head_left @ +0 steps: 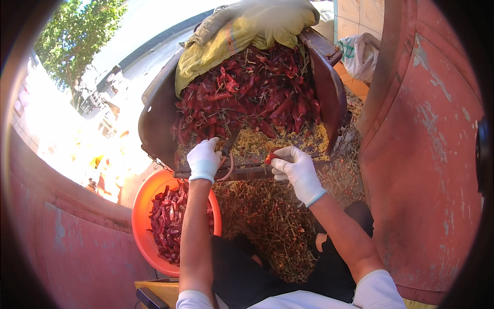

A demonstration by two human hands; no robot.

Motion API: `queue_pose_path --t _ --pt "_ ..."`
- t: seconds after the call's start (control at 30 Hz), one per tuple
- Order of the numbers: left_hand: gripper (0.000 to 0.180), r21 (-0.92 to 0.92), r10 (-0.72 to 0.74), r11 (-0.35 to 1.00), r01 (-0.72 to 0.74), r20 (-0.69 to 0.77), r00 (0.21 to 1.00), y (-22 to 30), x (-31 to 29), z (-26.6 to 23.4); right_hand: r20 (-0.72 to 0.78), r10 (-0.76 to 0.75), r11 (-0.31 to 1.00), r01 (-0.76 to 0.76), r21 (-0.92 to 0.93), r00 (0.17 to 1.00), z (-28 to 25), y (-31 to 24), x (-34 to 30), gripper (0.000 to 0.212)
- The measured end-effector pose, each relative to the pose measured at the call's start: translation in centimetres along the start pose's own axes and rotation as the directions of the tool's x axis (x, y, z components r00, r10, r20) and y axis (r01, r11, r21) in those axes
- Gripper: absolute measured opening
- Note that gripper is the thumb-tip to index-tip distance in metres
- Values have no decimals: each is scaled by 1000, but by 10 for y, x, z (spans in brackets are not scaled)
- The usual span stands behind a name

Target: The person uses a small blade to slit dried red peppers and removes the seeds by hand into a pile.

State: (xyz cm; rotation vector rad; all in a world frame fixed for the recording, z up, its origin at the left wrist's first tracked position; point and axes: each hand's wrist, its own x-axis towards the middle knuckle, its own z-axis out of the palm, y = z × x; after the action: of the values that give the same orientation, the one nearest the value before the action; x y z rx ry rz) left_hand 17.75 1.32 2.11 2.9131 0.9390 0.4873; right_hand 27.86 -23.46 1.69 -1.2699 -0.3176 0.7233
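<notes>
My left hand [203, 158], in a white glove, is closed on a pair of scissors [227, 164] with reddish loop handles. Their dark blades point away, over the front of a metal cart bed [335, 103]. To the right, my right hand [298, 172], gloved too, pinches a short red chili pepper [271, 156] between thumb and fingers. Beyond both hands rises a heap of dried red chili peppers [247, 98] with stems. Yellow seeds [257, 140] are strewn along the cart's near edge.
An orange basin [140, 226] of trimmed red peppers stands at the lower left. Cut stems [272, 221] cover the ground between my legs. A yellow sack [216, 54] drapes the heap's back. Worn red metal panels [411, 154] stand on both sides. A white sack [360, 56] sits behind.
</notes>
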Motion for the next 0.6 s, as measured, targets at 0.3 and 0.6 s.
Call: queue_pose_path --t 0.3,0.6 --pt "34 -892 91 432 132 189 978 72 -76 -2 80 -40 994 32 107 996 21 10 0 15" --pt "24 -957 -93 -213 199 222 970 45 -80 -8 210 -132 956 180 -230 969 27 -7 4 38"
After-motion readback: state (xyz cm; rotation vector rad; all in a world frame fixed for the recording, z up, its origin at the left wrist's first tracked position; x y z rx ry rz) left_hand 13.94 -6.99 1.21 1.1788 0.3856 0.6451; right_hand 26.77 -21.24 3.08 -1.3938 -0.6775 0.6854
